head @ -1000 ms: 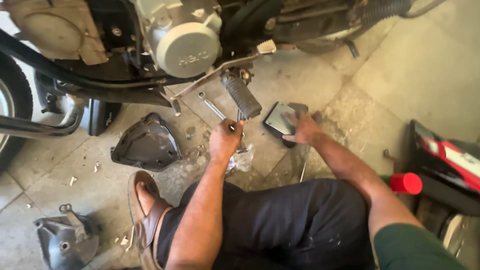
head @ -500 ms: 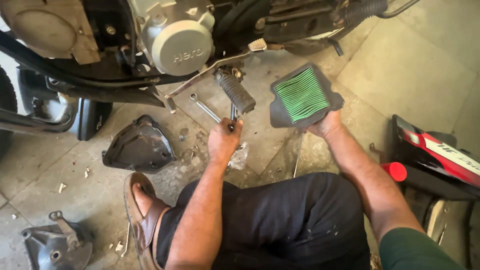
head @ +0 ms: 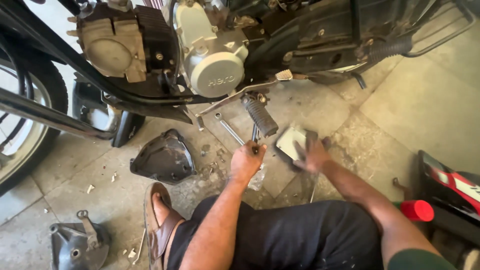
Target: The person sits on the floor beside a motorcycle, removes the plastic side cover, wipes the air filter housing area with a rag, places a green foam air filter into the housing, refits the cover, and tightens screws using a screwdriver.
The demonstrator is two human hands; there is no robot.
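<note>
Moved: air filter (head: 292, 142) is back down on the floor (head: 320, 107), green face hidden.
Right hand (head: 312, 156): fingers spread flat on it.
Left hand (head: 246, 162): fist closed around a tool (head: 254, 136) below the footpeg (head: 260, 116).

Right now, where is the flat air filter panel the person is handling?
In the head view, the air filter panel lies on the tiled floor under the right hand, right of the ribbed footpeg.
</note>
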